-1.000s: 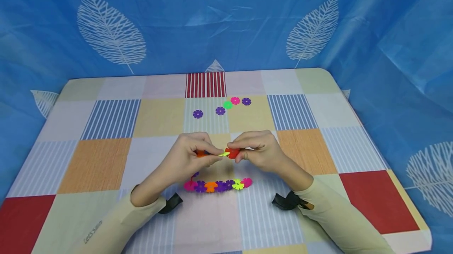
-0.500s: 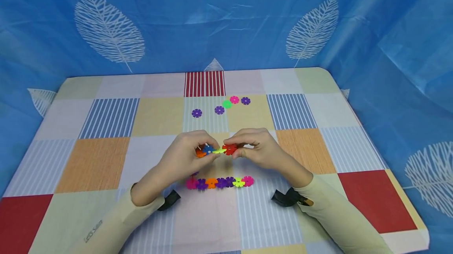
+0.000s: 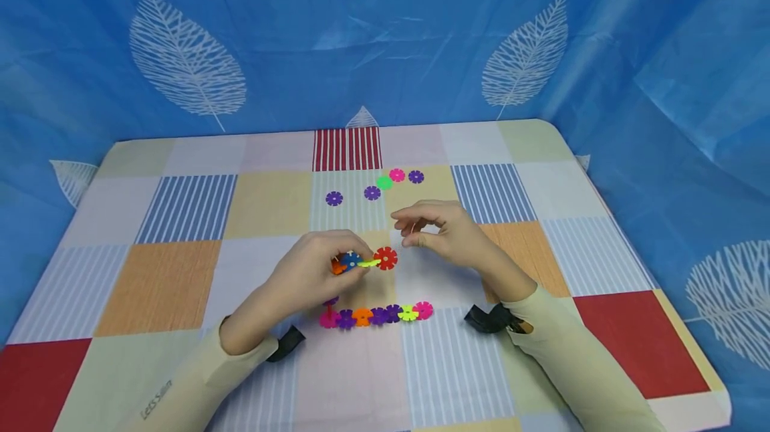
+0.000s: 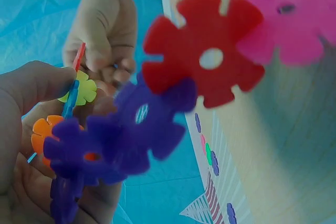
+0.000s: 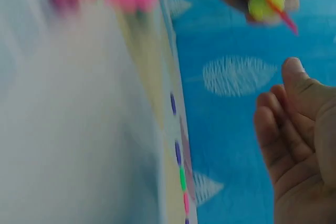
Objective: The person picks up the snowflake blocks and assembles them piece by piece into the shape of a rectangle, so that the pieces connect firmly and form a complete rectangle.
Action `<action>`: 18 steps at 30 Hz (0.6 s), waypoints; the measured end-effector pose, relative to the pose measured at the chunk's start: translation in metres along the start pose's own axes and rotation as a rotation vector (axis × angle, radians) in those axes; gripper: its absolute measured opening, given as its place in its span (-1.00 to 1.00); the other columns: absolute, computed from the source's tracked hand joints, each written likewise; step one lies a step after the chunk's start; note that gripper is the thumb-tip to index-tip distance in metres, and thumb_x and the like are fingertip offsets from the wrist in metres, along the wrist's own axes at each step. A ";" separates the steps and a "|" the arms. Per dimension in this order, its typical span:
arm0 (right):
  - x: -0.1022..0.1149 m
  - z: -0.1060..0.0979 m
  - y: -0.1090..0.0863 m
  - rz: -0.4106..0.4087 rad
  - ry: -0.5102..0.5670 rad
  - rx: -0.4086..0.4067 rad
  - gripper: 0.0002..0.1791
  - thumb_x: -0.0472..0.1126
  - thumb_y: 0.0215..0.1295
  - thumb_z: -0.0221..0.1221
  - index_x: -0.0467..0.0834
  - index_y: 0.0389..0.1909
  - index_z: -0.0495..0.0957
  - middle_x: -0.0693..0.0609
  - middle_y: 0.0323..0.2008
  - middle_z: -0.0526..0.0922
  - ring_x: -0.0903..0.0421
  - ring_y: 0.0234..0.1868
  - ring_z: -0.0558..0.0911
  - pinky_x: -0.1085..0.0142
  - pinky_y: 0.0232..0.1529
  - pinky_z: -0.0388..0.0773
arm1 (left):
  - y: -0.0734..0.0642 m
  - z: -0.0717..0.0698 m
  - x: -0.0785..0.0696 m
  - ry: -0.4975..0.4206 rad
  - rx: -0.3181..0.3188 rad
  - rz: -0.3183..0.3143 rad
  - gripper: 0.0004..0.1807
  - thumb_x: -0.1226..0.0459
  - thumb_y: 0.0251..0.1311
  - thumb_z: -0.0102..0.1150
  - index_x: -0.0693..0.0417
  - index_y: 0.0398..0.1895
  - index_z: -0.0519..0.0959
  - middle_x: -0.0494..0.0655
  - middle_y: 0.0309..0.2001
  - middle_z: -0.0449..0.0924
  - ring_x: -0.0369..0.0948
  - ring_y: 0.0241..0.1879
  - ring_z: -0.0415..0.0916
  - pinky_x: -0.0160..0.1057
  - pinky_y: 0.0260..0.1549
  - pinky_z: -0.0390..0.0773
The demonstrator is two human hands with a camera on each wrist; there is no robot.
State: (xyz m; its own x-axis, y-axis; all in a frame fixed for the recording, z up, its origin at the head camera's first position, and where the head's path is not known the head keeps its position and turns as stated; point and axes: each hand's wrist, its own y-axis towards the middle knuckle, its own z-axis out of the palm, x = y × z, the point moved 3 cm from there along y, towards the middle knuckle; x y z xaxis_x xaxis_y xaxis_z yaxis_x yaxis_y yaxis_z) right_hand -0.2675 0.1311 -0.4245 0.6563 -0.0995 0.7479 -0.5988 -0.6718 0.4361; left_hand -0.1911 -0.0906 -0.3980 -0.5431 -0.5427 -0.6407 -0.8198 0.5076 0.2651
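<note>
My left hand [image 3: 313, 268] pinches a chain of flower-shaped interlocking discs, its thumb and fingers around the blue disc [image 3: 351, 261] and yellow disc [image 3: 368, 263]. At the chain's free end, a red disc [image 3: 386, 258] sticks out to the right. An orange disc [image 4: 44, 136] and several purple discs [image 4: 137, 124] hang on from the held part in the left wrist view. The chain's front row [image 3: 379, 315] runs rightward over the table to a pink disc [image 3: 424, 310]. Apart from the red disc, my right hand [image 3: 445, 235] hovers with loosely bent fingers, holding nothing.
Loose purple discs [image 3: 334, 198], a green disc [image 3: 384, 182] and a pink disc [image 3: 397, 175] lie farther back on the patchwork tablecloth [image 3: 271, 201]. A blue curtain [image 3: 361, 31] with white leaves hangs behind the table.
My right hand has let go of the red disc and moved up and right. The red disc stays joined to the yellow one, while my left hand keeps hold of the chain.
</note>
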 end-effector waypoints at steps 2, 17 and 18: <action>-0.010 -0.005 0.003 0.065 -0.045 -0.015 -0.61 -0.37 0.14 0.36 -0.20 0.04 0.63 -0.03 -0.21 0.70 0.15 -0.22 0.65 0.24 -0.20 0.62 | 0.000 0.000 0.000 0.001 0.007 -0.006 -0.89 0.29 0.13 0.38 -0.08 -0.28 0.68 -0.35 -0.24 0.65 -0.39 -0.22 0.56 -0.35 -0.25 0.60; -0.087 -0.024 0.053 0.362 -0.597 0.029 -0.60 -0.29 0.25 0.23 -0.28 0.11 0.55 -0.20 0.05 0.57 -0.18 0.10 0.46 0.01 0.19 0.32 | -0.002 -0.003 0.002 -0.012 0.004 -0.001 -0.86 0.31 0.12 0.39 -0.08 -0.27 0.67 -0.35 -0.23 0.63 -0.40 -0.20 0.55 -0.37 -0.22 0.59; -0.090 -0.024 0.054 0.390 -0.633 0.043 -0.59 -0.28 0.27 0.22 -0.28 0.13 0.53 -0.22 0.08 0.55 -0.20 0.12 0.43 -0.01 0.21 0.28 | -0.002 -0.003 0.002 -0.010 0.005 -0.002 -0.86 0.31 0.11 0.39 -0.07 -0.27 0.67 -0.35 -0.23 0.64 -0.40 -0.20 0.55 -0.37 -0.22 0.59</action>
State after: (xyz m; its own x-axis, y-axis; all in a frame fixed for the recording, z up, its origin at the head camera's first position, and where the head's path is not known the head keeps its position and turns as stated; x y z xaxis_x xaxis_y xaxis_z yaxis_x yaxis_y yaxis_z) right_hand -0.3702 0.1217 -0.4566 0.5465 -0.7315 0.4077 -0.8324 -0.5280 0.1684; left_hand -0.1909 -0.0946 -0.3970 -0.5395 -0.5368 -0.6487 -0.8201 0.5097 0.2602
